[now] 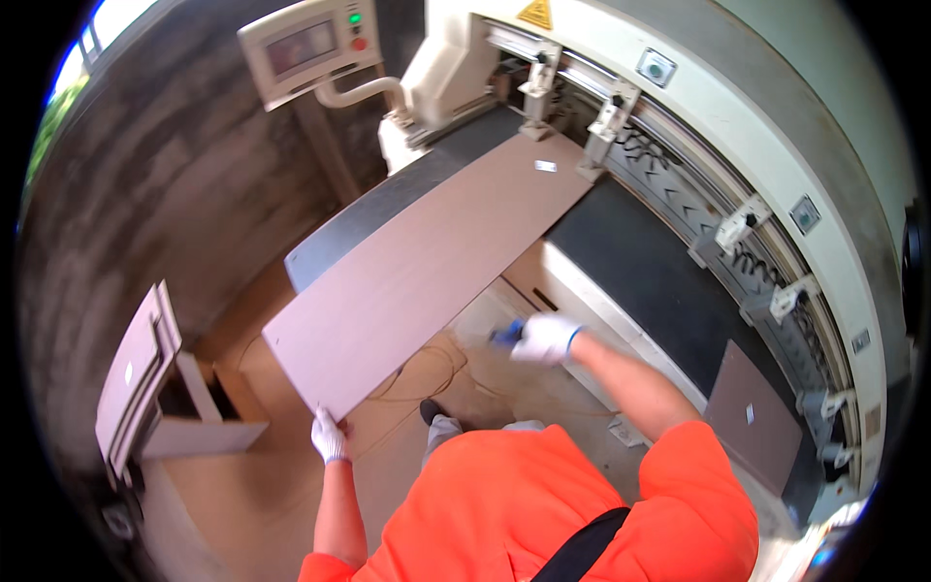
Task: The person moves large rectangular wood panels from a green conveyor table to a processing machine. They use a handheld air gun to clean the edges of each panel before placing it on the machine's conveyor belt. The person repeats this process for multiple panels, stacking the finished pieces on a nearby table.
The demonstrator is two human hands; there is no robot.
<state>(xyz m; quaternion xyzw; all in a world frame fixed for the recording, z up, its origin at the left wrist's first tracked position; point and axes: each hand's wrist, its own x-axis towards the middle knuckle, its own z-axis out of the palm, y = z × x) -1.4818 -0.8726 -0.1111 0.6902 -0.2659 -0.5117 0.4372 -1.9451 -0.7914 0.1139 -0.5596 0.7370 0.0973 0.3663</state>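
Note:
A long pinkish-brown board (417, 272) lies slanting across the dark machine bed, its far end under the clamps and its near end reaching out past the bed. My left hand (330, 436), in a white glove, is closed on the near corner of this board. My gloved right hand (546, 339) is in the air to the right of the board, apart from it. In its grip is a small blue handheld tool (507, 334), too blurred by motion to name its kind. A small white label (545, 166) sits near the board's far end.
A beige machine frame with several clamps (609, 118) curves along the right. The control panel (308, 48) hangs at upper left. A second board (754, 417) rests on the bed (669, 262) at right. Stacked boards (141, 378) lean at left; a cable (427, 373) lies on the floor.

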